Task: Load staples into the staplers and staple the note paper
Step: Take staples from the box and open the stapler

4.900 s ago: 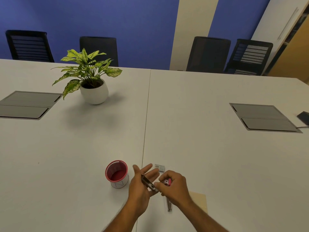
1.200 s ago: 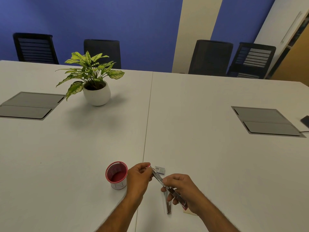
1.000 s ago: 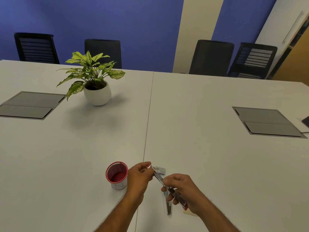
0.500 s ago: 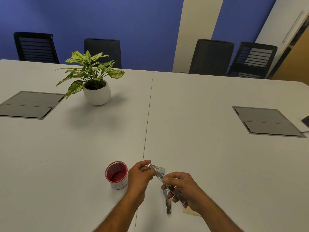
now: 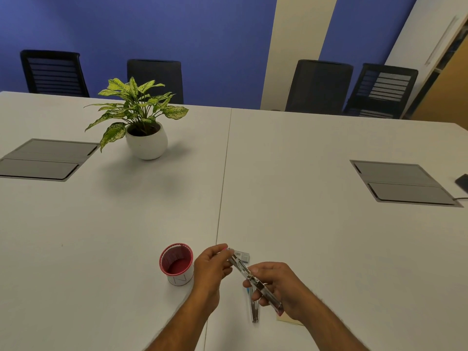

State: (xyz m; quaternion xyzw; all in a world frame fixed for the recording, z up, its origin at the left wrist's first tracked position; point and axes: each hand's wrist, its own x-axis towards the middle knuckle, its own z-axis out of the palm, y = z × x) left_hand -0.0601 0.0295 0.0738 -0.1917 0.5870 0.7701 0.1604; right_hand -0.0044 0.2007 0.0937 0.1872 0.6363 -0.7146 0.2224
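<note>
A metal stapler with pink ends [image 5: 244, 271] is swung wide open into one long strip above the table's near edge. My left hand [image 5: 211, 269] pinches its far end, and my right hand [image 5: 277, 287] grips the near half with curled fingers. A second stapler [image 5: 254, 309], silver with a blue part, lies on the table under my right hand. A small box of staples [image 5: 242, 256] sits just beyond the open stapler. A corner of the pale yellow note paper [image 5: 287, 320] shows under my right wrist.
A red-rimmed white cup [image 5: 177, 267] stands just left of my left hand. A potted plant [image 5: 144, 133] is at the far left, grey floor-box lids [image 5: 48, 160] [image 5: 402, 182] lie on both sides, and black chairs [image 5: 319, 84] line the far edge.
The stapler was half folded between my hands 4.9 s ago; now it is spread out straight. Over the last second my hands barely moved.
</note>
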